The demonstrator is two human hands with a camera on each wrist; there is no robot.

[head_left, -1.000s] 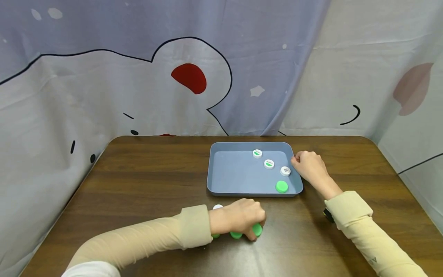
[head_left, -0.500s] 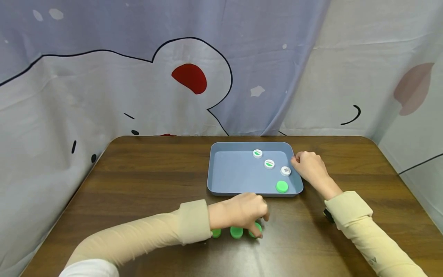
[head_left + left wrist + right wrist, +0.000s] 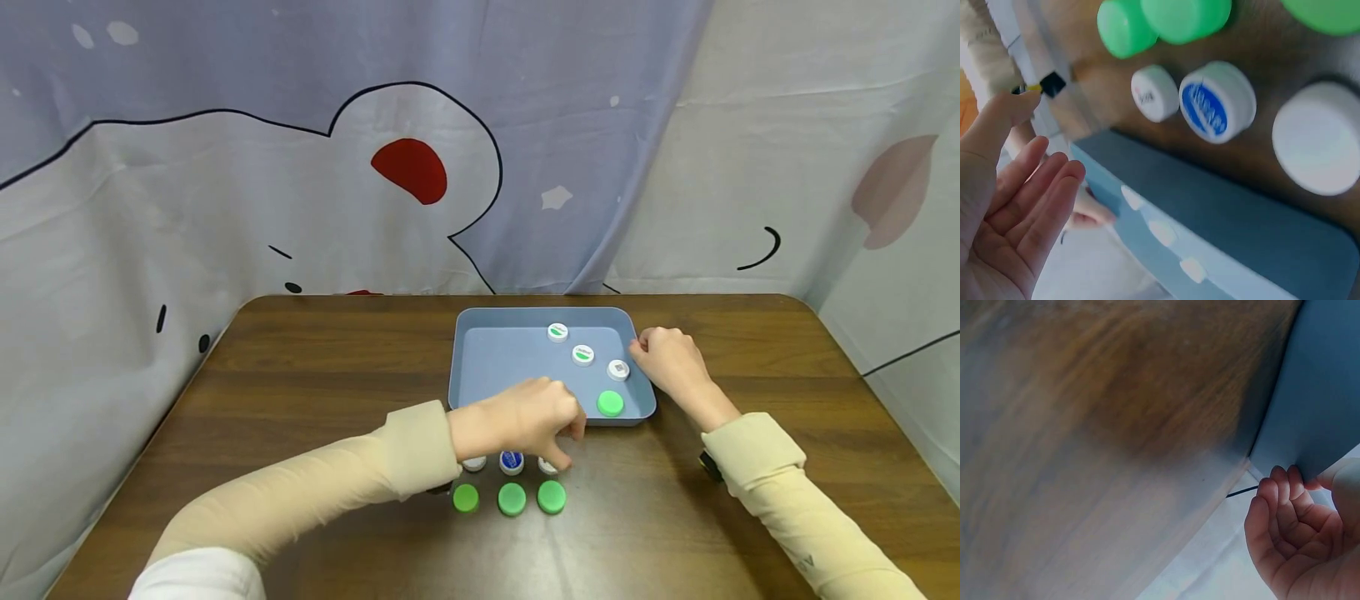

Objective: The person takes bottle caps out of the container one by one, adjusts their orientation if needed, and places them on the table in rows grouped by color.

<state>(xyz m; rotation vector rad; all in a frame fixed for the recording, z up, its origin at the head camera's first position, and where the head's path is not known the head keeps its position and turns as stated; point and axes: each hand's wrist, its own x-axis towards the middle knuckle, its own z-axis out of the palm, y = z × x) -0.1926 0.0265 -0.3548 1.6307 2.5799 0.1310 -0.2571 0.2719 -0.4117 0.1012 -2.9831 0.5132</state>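
Note:
My left hand (image 3: 521, 417) hovers between the tray and the rows of bottle caps, fingers loosely bent and holding nothing. Below it lies a front row of green caps (image 3: 512, 499). Just behind them is a row of white caps (image 3: 475, 464), partly under the hand; the middle cap (image 3: 1216, 103) carries a blue label. At the right side of the blue-grey tray (image 3: 498, 358), my right hand (image 3: 670, 358) pinches the rim between thumb and curled fingers. Inside the tray are several caps: white ones (image 3: 582, 356) with printed tops and a green one (image 3: 611, 404) near the front right corner.
The brown wooden table (image 3: 337, 367) extends on both sides of the tray. A patterned curtain (image 3: 225, 192) hangs behind its far edge and along its sides.
My left hand has let go of the rightmost green cap and risen away toward the tray, uncovering both cap rows. My right hand stays at the tray's rim.

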